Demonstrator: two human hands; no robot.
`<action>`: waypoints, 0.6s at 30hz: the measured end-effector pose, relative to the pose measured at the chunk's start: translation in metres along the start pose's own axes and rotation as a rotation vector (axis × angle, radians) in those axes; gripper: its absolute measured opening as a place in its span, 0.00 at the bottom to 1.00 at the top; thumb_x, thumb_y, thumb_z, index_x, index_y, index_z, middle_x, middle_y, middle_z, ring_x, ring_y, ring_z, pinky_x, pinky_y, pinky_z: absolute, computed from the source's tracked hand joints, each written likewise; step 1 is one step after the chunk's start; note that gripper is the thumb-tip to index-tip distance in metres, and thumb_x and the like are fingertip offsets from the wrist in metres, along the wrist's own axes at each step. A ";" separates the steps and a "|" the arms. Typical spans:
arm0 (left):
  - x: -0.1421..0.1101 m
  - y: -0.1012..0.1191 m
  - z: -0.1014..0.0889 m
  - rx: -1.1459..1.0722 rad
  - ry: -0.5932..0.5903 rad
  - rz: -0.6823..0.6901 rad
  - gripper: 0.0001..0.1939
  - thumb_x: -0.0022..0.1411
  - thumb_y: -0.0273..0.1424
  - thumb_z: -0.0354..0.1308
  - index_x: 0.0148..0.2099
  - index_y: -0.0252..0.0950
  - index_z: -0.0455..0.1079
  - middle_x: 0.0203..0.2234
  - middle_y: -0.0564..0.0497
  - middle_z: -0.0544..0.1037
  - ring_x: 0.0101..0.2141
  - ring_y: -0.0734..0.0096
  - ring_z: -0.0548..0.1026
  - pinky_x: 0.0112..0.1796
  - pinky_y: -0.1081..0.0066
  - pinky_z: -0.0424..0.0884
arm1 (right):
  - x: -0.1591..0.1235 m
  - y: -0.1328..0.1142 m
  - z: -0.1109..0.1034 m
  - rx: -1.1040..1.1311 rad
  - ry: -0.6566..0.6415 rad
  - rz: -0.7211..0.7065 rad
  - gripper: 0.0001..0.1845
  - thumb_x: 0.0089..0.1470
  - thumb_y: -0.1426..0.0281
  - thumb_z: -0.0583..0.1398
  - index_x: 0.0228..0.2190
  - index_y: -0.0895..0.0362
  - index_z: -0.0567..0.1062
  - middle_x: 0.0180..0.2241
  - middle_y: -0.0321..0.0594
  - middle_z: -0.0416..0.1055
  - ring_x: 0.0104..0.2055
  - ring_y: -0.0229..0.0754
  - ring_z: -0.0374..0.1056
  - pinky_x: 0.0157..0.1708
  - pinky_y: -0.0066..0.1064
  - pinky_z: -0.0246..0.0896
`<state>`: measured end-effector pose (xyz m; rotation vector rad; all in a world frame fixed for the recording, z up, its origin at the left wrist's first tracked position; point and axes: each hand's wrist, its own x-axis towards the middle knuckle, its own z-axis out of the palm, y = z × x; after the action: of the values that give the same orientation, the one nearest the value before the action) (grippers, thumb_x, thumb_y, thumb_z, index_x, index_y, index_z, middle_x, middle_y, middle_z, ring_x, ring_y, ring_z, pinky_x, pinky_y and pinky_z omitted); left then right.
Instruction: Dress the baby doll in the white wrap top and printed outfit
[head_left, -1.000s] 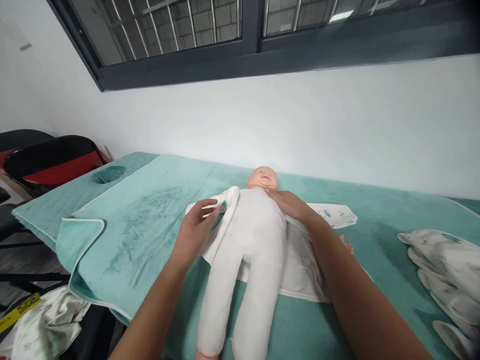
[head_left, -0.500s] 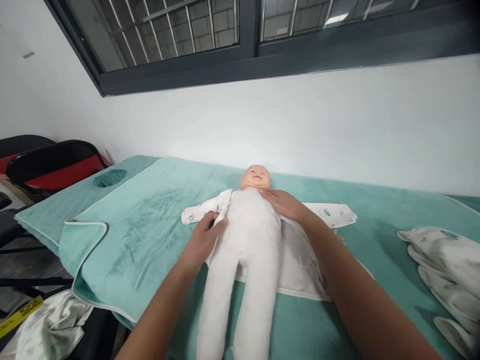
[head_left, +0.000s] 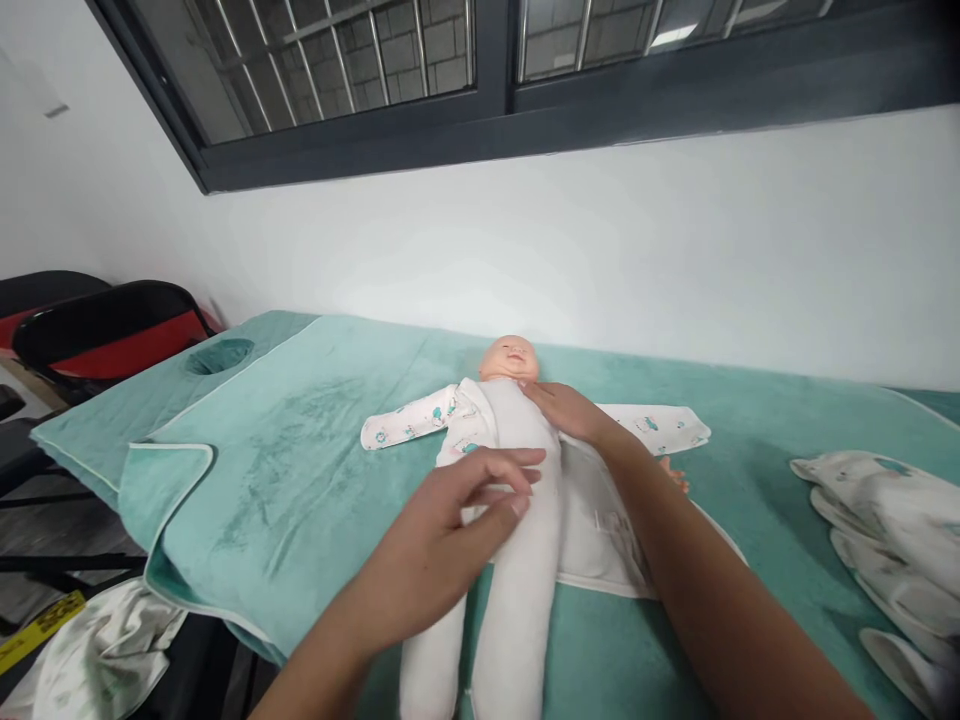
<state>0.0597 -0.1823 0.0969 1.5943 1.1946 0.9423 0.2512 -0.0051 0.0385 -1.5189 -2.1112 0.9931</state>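
Note:
A baby doll with a white cloth body lies face up on a teal towel. A white printed baby garment is spread under it, its left flap folded over the doll's side. My left hand lies over the doll's belly, fingers stretched out across the flap's edge. My right hand rests flat on the doll's upper chest just below the head, fingers extended.
The towel covers a padded table along a white wall under a dark-framed window. A pile of folded white baby clothes lies at the right. Black and red chairs stand at the left. Crumpled cloth lies low at the left.
My left hand has carried the garment's left flap over the doll's side and moved right onto its belly. The garment's left sleeve now lies spread out. My right hand has stayed on the chest.

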 end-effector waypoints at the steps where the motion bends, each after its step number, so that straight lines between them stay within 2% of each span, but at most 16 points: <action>1: 0.000 -0.004 -0.003 -0.015 0.075 0.019 0.06 0.64 0.36 0.53 0.37 0.43 0.70 0.52 0.48 0.75 0.55 0.61 0.71 0.51 0.61 0.70 | -0.001 -0.001 0.000 -0.007 0.009 0.007 0.40 0.57 0.39 0.43 0.53 0.51 0.73 0.57 0.42 0.68 0.57 0.55 0.64 0.54 0.39 0.57; 4: 0.011 -0.032 -0.012 0.045 0.332 0.007 0.08 0.64 0.34 0.51 0.40 0.41 0.71 0.52 0.48 0.75 0.52 0.62 0.73 0.51 0.61 0.70 | -0.002 -0.002 0.000 -0.020 0.018 0.023 0.40 0.57 0.39 0.43 0.53 0.51 0.73 0.57 0.42 0.68 0.57 0.55 0.64 0.55 0.39 0.56; 6: 0.025 -0.055 -0.017 0.183 0.408 -0.036 0.11 0.64 0.33 0.50 0.45 0.42 0.72 0.52 0.49 0.75 0.52 0.62 0.73 0.53 0.60 0.68 | -0.002 -0.003 0.000 -0.025 0.022 0.031 0.40 0.57 0.39 0.43 0.53 0.51 0.73 0.57 0.43 0.68 0.57 0.56 0.64 0.54 0.39 0.57; 8: 0.041 -0.071 -0.018 0.326 0.387 -0.016 0.16 0.65 0.34 0.49 0.52 0.41 0.70 0.55 0.48 0.73 0.56 0.62 0.70 0.57 0.59 0.63 | -0.002 -0.003 0.000 -0.029 0.028 0.033 0.39 0.57 0.40 0.43 0.54 0.50 0.73 0.57 0.43 0.68 0.57 0.56 0.64 0.54 0.40 0.57; 10: 0.059 -0.077 -0.016 0.430 0.335 0.028 0.18 0.67 0.36 0.46 0.56 0.39 0.67 0.57 0.45 0.71 0.58 0.62 0.67 0.59 0.59 0.60 | -0.001 -0.003 0.001 -0.037 0.037 0.032 0.39 0.57 0.40 0.43 0.53 0.50 0.73 0.56 0.43 0.69 0.57 0.56 0.64 0.53 0.40 0.57; 15: 0.104 -0.059 -0.005 0.620 0.183 0.184 0.16 0.69 0.36 0.43 0.49 0.37 0.68 0.52 0.42 0.73 0.54 0.61 0.69 0.55 0.59 0.62 | 0.005 0.002 0.005 -0.061 0.044 0.025 0.39 0.59 0.41 0.42 0.52 0.53 0.74 0.55 0.46 0.70 0.56 0.55 0.65 0.54 0.39 0.56; 18: 0.115 -0.049 0.003 0.725 0.178 0.189 0.17 0.69 0.39 0.43 0.46 0.36 0.70 0.49 0.41 0.74 0.52 0.57 0.70 0.54 0.58 0.63 | 0.008 0.004 0.005 -0.061 0.045 0.001 0.38 0.59 0.42 0.42 0.50 0.52 0.75 0.53 0.45 0.71 0.54 0.53 0.67 0.54 0.38 0.56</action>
<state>0.0767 -0.0654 0.0553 2.2562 1.6505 0.8215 0.2479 0.0009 0.0308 -1.5561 -2.1279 0.8947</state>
